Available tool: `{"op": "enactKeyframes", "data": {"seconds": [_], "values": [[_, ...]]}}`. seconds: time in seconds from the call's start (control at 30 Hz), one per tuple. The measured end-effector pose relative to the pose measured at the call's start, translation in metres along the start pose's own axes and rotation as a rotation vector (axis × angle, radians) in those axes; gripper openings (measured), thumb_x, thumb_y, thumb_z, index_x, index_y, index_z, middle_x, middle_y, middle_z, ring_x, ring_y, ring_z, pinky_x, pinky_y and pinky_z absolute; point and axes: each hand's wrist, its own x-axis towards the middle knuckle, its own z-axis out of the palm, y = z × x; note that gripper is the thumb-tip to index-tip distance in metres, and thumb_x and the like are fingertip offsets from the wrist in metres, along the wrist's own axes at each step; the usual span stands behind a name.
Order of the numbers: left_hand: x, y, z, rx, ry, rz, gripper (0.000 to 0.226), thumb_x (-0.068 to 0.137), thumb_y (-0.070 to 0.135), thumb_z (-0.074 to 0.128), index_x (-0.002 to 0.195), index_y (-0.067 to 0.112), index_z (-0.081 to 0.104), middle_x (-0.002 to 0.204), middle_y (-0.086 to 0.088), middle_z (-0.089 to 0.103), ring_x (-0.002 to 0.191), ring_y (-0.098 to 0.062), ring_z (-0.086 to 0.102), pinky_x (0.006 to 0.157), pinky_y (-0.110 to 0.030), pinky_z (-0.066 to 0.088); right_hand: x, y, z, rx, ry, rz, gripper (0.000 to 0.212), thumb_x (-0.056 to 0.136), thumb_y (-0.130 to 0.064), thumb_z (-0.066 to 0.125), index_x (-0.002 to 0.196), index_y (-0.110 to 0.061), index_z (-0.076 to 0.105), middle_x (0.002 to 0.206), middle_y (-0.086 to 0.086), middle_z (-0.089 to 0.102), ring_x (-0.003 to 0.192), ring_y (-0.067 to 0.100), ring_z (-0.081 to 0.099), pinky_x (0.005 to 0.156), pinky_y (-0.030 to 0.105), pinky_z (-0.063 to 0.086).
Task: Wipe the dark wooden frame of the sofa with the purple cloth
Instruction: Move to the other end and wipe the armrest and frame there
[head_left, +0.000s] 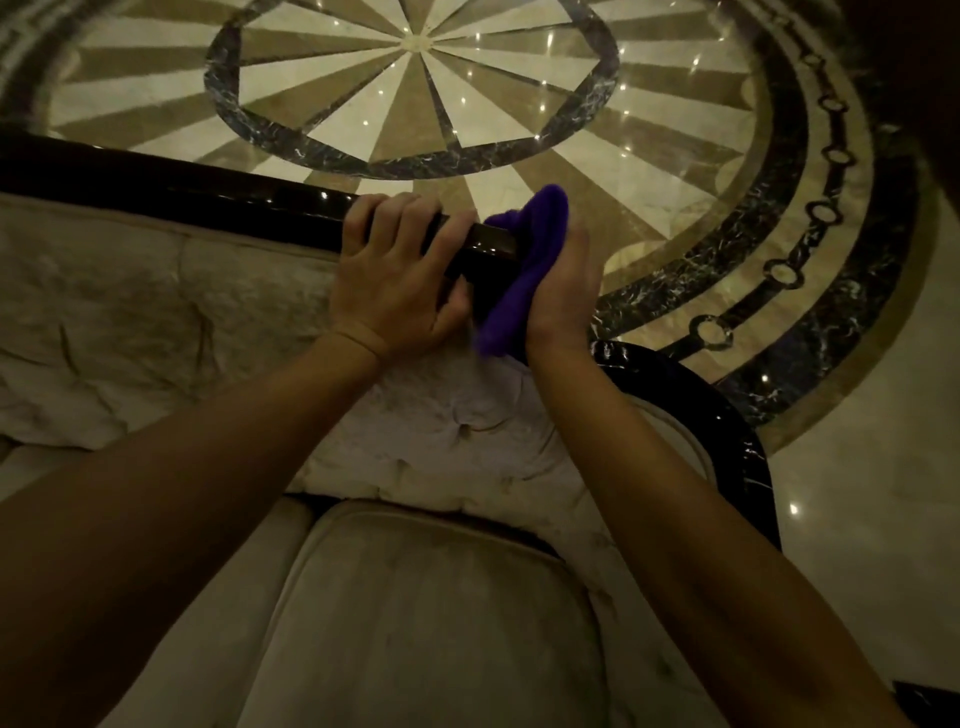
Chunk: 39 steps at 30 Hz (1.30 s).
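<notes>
Grand, formal interior: a hotel lobby or a mansion's reception room; which one cannot be told. Polished marble floor (649, 171) with an inlaid round medallion: cream and tan wedges radiating from a hub, ringed by dark veined bands (415, 161) and a chain-link border (826, 208). Pinpoint ceiling lights reflect off the stone. Tufted pale velvet sofa (156, 312) with a glossy dark wooden frame (218, 205). Dim, warm lighting.

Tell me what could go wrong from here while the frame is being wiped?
1. The cloth is bunched in the right hand, so it may skip parts of the frame.
2. The left hand grips the glossy frame bare, and may leave fingerprints.
3. Loose cloth hangs near the pale upholstery and could smear it.
</notes>
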Motion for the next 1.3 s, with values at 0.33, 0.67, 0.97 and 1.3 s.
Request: {"op": "enactKeyframes", "data": {"seconds": [0.33, 0.67, 0.97, 1.3], "values": [[-0.004, 0.014, -0.015, 0.006, -0.082, -0.09, 0.058, 0.091, 0.043, 0.049, 0.142, 0.015, 0.05, 0.135, -0.021, 0.055, 0.128, -0.041, 0.049, 0.113, -0.053, 0.028, -0.004, 0.039, -0.098, -1.373, -0.262, -0.61, 0.039, 0.106, -0.044, 0.042, 0.099, -0.015, 0.068, 0.098, 0.007, 0.066, 0.094, 0.03, 0.06, 0.073, 0.038, 0.04], [-0.01, 0.023, 0.008, -0.005, 0.071, -0.191, 0.055, 0.089, 0.037, 0.053, 0.139, 0.014, 0.051, 0.136, -0.019, 0.058, 0.136, -0.036, 0.042, 0.122, -0.06, 0.019, -0.006, 0.026, -0.158, -1.42, 0.141, -0.36, 0.044, 0.101, -0.051, 0.043, 0.116, -0.018, 0.068, 0.111, 0.009, 0.066, 0.1, 0.026, 0.058, 0.086, 0.042, 0.049], [-0.01, 0.027, 0.019, -0.017, 0.117, -0.191, 0.057, 0.088, 0.038, 0.055, 0.14, 0.016, 0.046, 0.142, -0.023, 0.055, 0.139, -0.034, 0.033, 0.123, -0.059, 0.017, -0.022, 0.053, -0.055, -1.054, -0.058, -0.527, 0.041, 0.099, -0.038, 0.042, 0.112, -0.014, 0.072, 0.103, 0.007, 0.071, 0.096, 0.028, 0.062, 0.083, 0.039, 0.041], [-0.107, 0.111, 0.013, -0.085, -0.11, -0.404, 0.078, 0.1, 0.047, 0.045, 0.164, 0.015, 0.014, 0.167, -0.03, 0.015, 0.154, -0.049, 0.013, 0.124, -0.063, 0.013, -0.041, 0.032, -0.223, -1.355, -0.013, -0.508, 0.056, 0.101, -0.054, 0.047, 0.148, -0.022, 0.05, 0.143, 0.011, 0.053, 0.129, 0.033, 0.05, 0.102, 0.046, 0.047]]}}
